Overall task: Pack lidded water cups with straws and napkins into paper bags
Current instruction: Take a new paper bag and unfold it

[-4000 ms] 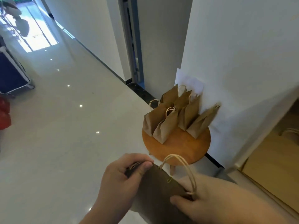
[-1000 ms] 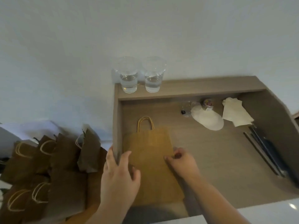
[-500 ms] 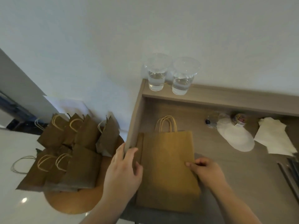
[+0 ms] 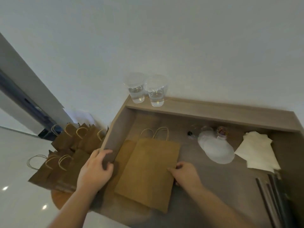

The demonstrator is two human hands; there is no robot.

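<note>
Two lidded water cups, one on the left [image 4: 137,89] and one on the right [image 4: 157,92], stand side by side on the raised back ledge [image 4: 230,111] of the table [image 4: 222,178], touching or nearly so, each partly filled with clear water. Below them a flat brown paper bag [image 4: 148,170] lies on the table with its twisted handles [image 4: 156,132] pointing toward the ledge. The left hand [image 4: 95,170] curls its fingers over the table's left side wall [image 4: 115,134], just beside the bag's left edge. The right hand [image 4: 185,175] pinches the bag's right edge, thumb on top and fingers tucked beneath. To the right lie a stack of clear lids [image 4: 217,150] and, further right, a pile of cream napkins [image 4: 258,152]; dark straws [image 4: 271,199] lie along the right edge. Off the table's left side, a cluster of brown bags [image 4: 65,153] stands on a round wooden stool [image 4: 57,198].
</note>
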